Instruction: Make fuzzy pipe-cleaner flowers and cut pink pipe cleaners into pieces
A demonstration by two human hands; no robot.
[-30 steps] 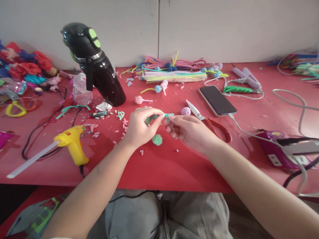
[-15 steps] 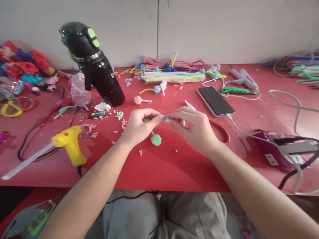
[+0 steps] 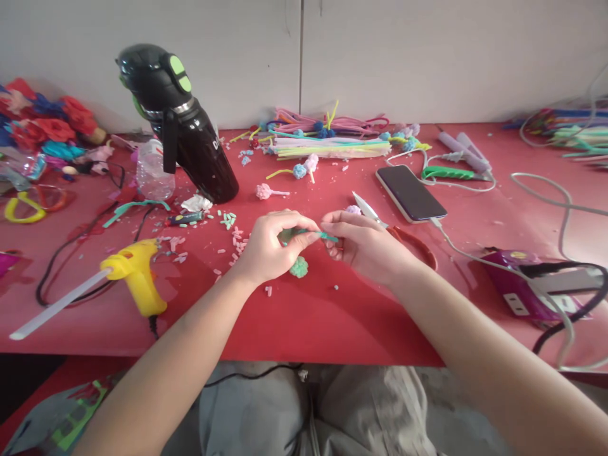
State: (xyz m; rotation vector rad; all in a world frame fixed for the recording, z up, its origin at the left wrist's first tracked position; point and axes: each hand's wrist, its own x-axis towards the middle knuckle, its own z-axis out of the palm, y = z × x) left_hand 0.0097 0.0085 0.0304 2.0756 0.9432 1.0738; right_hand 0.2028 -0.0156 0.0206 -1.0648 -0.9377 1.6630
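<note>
green pipe cleaner (image 3: 311, 234), thin, fuzzy, ball-tipped

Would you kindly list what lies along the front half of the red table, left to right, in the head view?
Glue gun → left hand → green pompom → right hand → phone → purple power strip.
</note>
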